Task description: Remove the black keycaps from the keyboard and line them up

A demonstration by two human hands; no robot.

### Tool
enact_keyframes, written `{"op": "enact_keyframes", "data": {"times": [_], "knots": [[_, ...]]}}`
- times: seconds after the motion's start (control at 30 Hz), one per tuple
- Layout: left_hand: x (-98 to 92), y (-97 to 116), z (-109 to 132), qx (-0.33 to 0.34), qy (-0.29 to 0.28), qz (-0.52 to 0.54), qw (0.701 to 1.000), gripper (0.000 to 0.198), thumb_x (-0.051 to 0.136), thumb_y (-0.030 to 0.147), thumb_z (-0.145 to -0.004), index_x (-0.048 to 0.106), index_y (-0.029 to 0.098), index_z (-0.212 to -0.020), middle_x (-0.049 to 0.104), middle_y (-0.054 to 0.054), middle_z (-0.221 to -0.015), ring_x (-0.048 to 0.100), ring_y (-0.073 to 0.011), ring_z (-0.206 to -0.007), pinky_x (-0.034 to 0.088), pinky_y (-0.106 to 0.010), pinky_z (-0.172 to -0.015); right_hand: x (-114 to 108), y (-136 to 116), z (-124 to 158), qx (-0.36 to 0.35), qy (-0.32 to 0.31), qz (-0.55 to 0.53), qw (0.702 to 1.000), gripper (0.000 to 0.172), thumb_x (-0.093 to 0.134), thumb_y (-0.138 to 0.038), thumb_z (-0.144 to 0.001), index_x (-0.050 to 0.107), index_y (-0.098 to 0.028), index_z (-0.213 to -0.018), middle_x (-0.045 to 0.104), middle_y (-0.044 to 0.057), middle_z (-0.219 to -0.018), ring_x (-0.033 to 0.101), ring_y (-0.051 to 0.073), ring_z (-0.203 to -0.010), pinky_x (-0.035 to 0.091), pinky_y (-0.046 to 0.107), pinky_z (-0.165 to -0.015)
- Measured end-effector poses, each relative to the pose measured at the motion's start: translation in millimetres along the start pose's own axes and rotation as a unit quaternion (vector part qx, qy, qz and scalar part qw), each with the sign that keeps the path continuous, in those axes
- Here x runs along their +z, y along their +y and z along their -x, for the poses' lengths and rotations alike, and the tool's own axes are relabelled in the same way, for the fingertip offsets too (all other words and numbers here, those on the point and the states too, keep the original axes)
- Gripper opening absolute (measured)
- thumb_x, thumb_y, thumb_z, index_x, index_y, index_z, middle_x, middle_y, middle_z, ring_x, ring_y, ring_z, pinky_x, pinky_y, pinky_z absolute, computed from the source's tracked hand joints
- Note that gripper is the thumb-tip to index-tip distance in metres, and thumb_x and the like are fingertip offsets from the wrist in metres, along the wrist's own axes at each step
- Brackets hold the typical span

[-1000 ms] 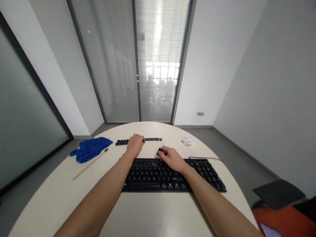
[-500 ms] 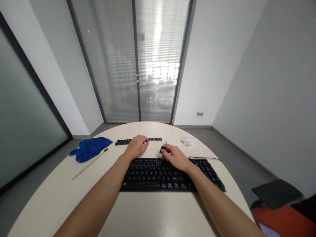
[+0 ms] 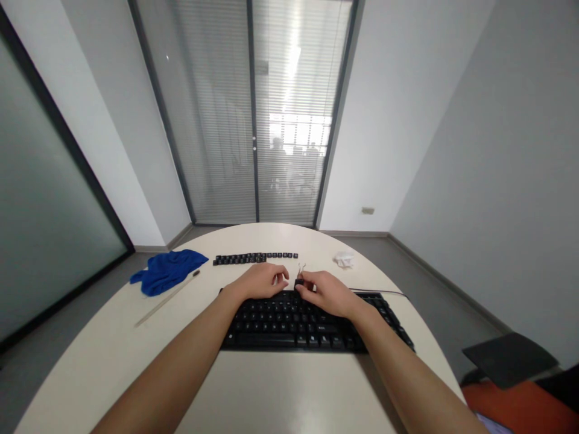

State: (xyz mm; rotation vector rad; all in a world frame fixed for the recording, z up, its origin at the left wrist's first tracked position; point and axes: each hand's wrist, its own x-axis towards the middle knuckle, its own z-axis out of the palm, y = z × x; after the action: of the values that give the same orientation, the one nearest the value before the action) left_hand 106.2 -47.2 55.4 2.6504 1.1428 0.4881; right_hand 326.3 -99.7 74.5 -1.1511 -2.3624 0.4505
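Observation:
A black computer keyboard point(image 3: 271, 340) lies in front of me on the round cream table. My right hand point(image 3: 323, 291) is closed on a keycap puller point(image 3: 299, 283), its black middle pinched between thumb and fingers. Thin wire prongs of the puller stick up past my fingers; its lower end is hard to make out against the dark keys. Over the keyboard's far edge, my left hand point(image 3: 265, 281) is loosely curled with a gap between thumb and fingers, and nothing shows in it. Behind it, rows of loose black keycaps point(image 3: 239, 259) stand on the table.
A blue cloth point(image 3: 169, 272) lies at the left, beside a thin brush point(image 3: 167, 299) with a dark tip. A crumpled white tissue point(image 3: 344, 260) sits at the back right. The keyboard cable point(image 3: 384, 292) runs off the right edge. A dark and orange chair point(image 3: 511, 361) stands at the lower right.
My left hand has come from the keycap rows back to the keyboard's far edge, nearer my right hand. The puller in my right hand has sunk slightly and stands more upright.

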Motion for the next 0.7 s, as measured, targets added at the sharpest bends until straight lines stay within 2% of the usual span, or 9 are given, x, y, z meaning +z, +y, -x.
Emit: {"op": "enact_keyframes", "data": {"times": [0.13, 0.23, 0.5, 0.6, 0.7], "knots": [[1.7, 11, 3, 0.017, -0.042, 0.026, 0.999, 0.021, 0.056, 0.035, -0.083, 0.068, 0.024, -0.096, 0.072, -0.001, -0.087, 0.065, -0.0178, -0.074, 0.046, -0.025, -0.064, -2, 2, 1, -0.026, -0.011, 0.048, 0.998, 0.014, 0.057, -0.031, -0.087, 0.064, -0.020, -0.080, 0.067, 0.003, -0.072, 0.058, 0.016, -0.065, 0.037, 0.024, -0.062], [4.7, 20, 9, 0.037, -0.054, 0.029, 0.997, 0.023, 0.056, 0.034, -0.082, 0.067, 0.023, -0.100, 0.071, -0.004, -0.096, 0.065, -0.0205, -0.083, 0.048, -0.027, -0.070, -3, 2, 2, -0.035, -0.014, 0.057, 0.998, 0.016, 0.059, -0.032, -0.086, 0.062, -0.020, -0.076, 0.067, 0.003, -0.071, 0.058, 0.016, -0.065, 0.036, 0.024, -0.061], [14.3, 26, 19, 0.019, -0.015, 0.050, 0.998, 0.032, 0.054, 0.029, -0.082, 0.060, 0.023, -0.113, 0.065, -0.006, -0.112, 0.061, -0.0231, -0.102, 0.048, -0.033, -0.090, 6, 10, 1, 0.011, 0.015, 0.041, 0.999, 0.021, 0.054, -0.028, -0.088, 0.057, -0.018, -0.069, 0.063, 0.001, -0.063, 0.055, 0.014, -0.058, 0.035, 0.024, -0.058], [14.4, 27, 21, 0.021, -0.013, 0.042, 0.999, 0.031, 0.056, 0.030, -0.082, 0.059, 0.021, -0.112, 0.064, -0.007, -0.112, 0.061, -0.0237, -0.102, 0.048, -0.034, -0.089, 8, 10, 1, 0.016, 0.016, 0.041, 0.999, 0.017, 0.052, -0.028, -0.089, 0.060, -0.018, -0.078, 0.064, 0.002, -0.065, 0.055, 0.014, -0.059, 0.035, 0.024, -0.058], [13.7, 28, 24, 0.051, -0.012, 0.029, 0.998, 0.031, 0.057, 0.031, -0.082, 0.058, 0.020, -0.112, 0.064, -0.008, -0.111, 0.059, -0.0245, -0.103, 0.047, -0.035, -0.091, 10, 11, 0, 0.028, 0.004, 0.013, 1.000, 0.018, 0.050, -0.029, -0.090, 0.063, -0.017, -0.086, 0.064, 0.002, -0.067, 0.055, 0.015, -0.059, 0.036, 0.024, -0.058]]}}
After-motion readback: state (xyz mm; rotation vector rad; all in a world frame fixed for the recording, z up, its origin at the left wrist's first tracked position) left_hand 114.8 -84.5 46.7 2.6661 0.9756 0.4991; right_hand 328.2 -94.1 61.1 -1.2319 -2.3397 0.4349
